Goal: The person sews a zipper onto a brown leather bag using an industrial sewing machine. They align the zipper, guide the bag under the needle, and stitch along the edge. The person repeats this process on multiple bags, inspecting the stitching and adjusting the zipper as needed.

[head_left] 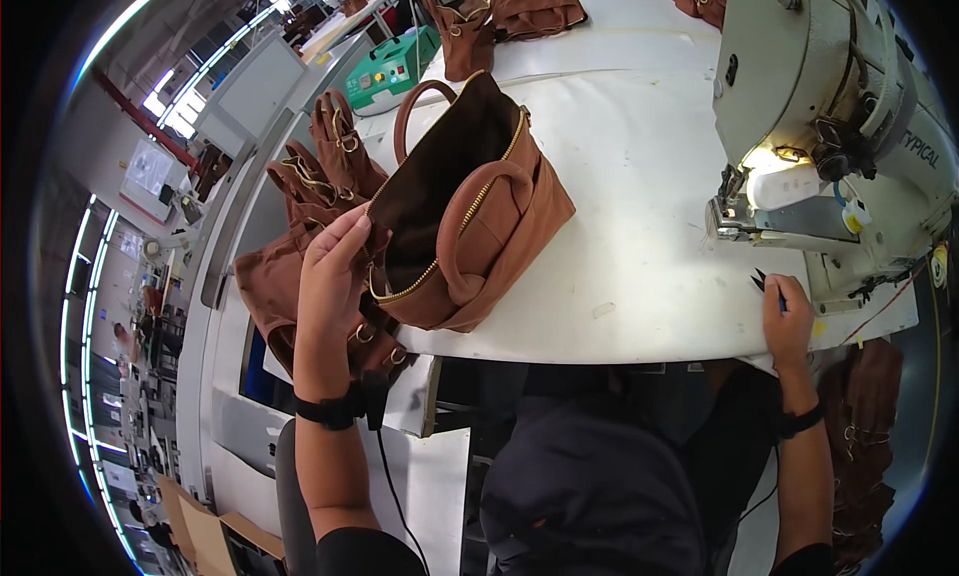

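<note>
A brown handbag (524, 221) with two rolled handles, a gold zip and a dark lining stands gaping on the white table. My left hand (338, 254) pinches the bag's edge at its left end, by the zip. At the table's right front, below the sewing machine (839, 96), my right hand (788, 319) is closed around a small pair of thread snips (770, 280), whose dark pointed tips stick out beyond the fingers. Most of the snips is hidden in the palm.
Several brown bags (275, 276) are heaped left of the handbag. More brown bags (534, 11) lie at the table's far side, near a green control box (395, 71). Brown bags (861, 406) also hang at the lower right. The white tabletop (639, 176) stretches between handbag and machine.
</note>
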The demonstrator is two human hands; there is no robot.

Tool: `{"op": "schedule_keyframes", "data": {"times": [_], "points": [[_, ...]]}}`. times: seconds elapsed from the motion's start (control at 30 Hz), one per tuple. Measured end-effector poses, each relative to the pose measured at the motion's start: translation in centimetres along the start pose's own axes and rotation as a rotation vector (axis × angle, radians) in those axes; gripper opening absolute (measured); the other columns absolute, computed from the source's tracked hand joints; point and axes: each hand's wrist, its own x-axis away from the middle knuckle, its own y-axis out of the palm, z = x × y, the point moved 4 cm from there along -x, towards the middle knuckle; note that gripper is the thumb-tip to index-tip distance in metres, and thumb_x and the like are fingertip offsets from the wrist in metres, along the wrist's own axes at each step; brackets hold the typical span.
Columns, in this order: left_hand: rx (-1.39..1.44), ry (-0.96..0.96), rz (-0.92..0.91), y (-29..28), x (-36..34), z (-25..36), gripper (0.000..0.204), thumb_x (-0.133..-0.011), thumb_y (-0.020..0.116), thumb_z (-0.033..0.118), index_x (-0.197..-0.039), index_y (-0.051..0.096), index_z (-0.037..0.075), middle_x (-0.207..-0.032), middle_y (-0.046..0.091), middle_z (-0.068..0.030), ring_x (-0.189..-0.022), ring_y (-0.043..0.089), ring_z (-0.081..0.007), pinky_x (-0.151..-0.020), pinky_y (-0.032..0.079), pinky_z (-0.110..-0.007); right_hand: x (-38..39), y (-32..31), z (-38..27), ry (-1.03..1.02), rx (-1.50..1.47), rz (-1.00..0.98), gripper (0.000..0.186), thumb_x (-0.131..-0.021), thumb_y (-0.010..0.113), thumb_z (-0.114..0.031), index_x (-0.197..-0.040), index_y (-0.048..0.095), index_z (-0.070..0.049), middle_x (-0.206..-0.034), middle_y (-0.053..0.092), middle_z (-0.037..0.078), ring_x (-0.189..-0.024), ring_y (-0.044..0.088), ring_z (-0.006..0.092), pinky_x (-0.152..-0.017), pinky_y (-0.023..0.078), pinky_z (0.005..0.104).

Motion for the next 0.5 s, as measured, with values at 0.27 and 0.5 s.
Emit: {"op": "schedule_keyframes", "data": {"times": [0.27, 0.5], "points": [[0.062, -0.049, -0.031, -0.6, -0.4, -0.7, 0.032, -0.106, 0.056, 0.013, -0.133, 0.063, -0.003, -0.12, 0.072, -0.0055, -0.104, 0.067, -0.0102, -0.098, 0.052, -0.027, -0.1, 0.0, -0.2, 0.008, 0.0, -0.002, 0.012, -0.098, 0.063, -0.009, -0.099, 0.068, 0.002, -0.085, 0.065, 0.014, -0.074, 0.064, 0.0262, -0.072, 0.051, 0.0328], [0.141, -0.087, -0.071, -0.8, -0.7, -1.5, 0.032, -0.106, 0.054, 0.013, -0.134, 0.06, -0.002, -0.12, 0.071, -0.0041, -0.103, 0.066, -0.0091, -0.095, 0.051, -0.026, 0.0, 0.0, 0.1, 0.003, 0.008, -0.011, 0.012, -0.098, 0.063, -0.008, -0.099, 0.068, 0.002, -0.085, 0.066, 0.014, -0.074, 0.064, 0.0255, -0.072, 0.051, 0.0325]]}}
